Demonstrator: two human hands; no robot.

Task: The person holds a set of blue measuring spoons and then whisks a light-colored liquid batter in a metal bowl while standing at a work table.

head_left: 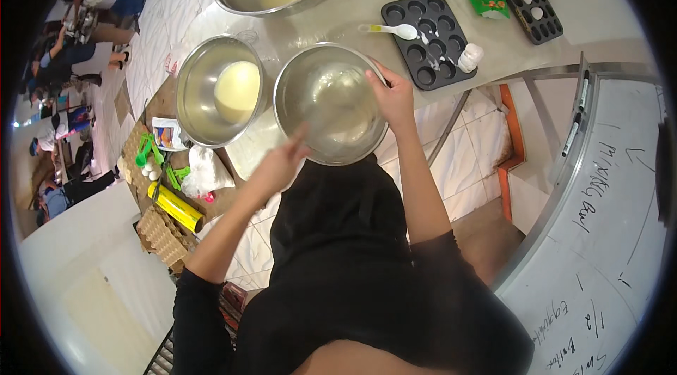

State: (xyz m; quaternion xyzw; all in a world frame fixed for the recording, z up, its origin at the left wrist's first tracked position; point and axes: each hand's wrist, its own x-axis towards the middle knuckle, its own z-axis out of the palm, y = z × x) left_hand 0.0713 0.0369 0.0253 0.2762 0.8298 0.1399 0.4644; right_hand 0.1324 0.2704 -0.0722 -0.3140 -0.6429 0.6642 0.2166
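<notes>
Shiny round bowl (292,89), smooth metal, right by the near edge of the table (340,25). Right hand (392,96) has it pinched at the side, thumb over the rim; left hand (279,166) is bent at the near-left rim, too blurry to tell its grip. Cloudy liquid (347,118) inside; second metal bowl (197,96) beside it holds pale yellow mix (238,91).

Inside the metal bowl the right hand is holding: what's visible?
A shiny, pale liquid in the bowl, gripped by the right hand. The left hand covers a bit of the lower-left rim; whatever it may hold is too blurred to identify.
</notes>
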